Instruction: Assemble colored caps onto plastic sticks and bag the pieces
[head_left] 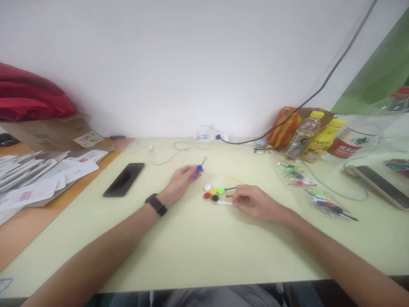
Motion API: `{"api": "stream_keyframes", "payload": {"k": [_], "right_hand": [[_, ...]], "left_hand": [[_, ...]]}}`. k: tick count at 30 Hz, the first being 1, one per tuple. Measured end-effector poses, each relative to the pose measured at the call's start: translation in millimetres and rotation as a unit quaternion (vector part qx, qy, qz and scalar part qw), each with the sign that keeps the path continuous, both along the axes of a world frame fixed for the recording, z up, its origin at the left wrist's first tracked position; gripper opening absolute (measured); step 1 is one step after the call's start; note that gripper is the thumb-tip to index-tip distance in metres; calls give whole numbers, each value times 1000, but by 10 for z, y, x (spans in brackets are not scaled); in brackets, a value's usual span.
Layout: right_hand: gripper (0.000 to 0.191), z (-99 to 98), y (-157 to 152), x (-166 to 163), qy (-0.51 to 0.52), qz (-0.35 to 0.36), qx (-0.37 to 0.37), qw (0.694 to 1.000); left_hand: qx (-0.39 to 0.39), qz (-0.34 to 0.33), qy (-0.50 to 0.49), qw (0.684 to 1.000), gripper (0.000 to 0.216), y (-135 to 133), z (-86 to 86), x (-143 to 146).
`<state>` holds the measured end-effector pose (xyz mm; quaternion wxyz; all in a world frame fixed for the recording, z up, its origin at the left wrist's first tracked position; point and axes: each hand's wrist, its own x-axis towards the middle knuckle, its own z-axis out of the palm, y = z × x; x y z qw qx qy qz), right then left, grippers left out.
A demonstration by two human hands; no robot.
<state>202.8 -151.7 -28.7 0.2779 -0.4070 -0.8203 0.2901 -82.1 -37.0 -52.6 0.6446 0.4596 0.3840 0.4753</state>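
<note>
My left hand (pixel 185 177) is closed around a small blue plastic piece (pixel 199 168), round, with a thin pale stem pointing up and right. To the right, just above the table, my right hand (pixel 252 202) has its fingers pinched at the end of a white plastic stick (pixel 225 203). Between the hands lie small round pieces: a white one (pixel 207 187), a yellow one (pixel 214 192), a green one (pixel 220 190), a red one (pixel 207 196) and a black one (pixel 215 198). A black stick (pixel 230 188), a red stick (pixel 229 196) and a yellow stick (pixel 234 178) lie near my right fingers.
A black phone (pixel 124 180) lies left, beside paper packets (pixel 38 179) and a cardboard box (pixel 47 130). On the right are plastic bags of colourful parts (pixel 329 204), a clear bottle (pixel 303 134), a yellow bottle (pixel 324 140), a large jug (pixel 347 145) and another phone (pixel 383 186).
</note>
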Motion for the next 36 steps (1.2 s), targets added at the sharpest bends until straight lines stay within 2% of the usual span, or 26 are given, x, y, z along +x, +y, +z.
{"api": "stream_keyframes", "payload": {"k": [4,8,12,16,18,20,23,26,31,36], "right_hand": [[10,-59,55,43,4,-56,4,998],[9,-89,139,142,-54,-152,61,985],[8,-94,243,315,-113,-252,129,952],[8,-124,330,491,-215,-308,137,917],[9,-138,345,523,-250,-305,133,909],[8,-144,335,498,-234,-276,139,922],[16,-150,290,391,-166,-175,145,960],[22,-178,253,287,-155,-102,142,972],[18,-212,249,238,-151,-94,127,976],[15,-159,241,247,-135,-107,131,976]], "left_hand": [[-19,-3,-15,1000,22,3,20,-6],[-27,-9,-17,999,21,-6,55,-10],[-35,0,-21,999,18,-18,76,-6],[-30,-16,-13,999,19,-27,79,-5],[-23,-12,-4,1000,23,-26,74,-11],[-1,-11,32,999,30,-18,66,-24],[74,-31,149,986,38,8,53,-59],[144,-49,261,953,36,46,40,-102],[206,-51,336,918,30,108,-13,-146],[230,6,359,904,35,74,-28,-121]]}}
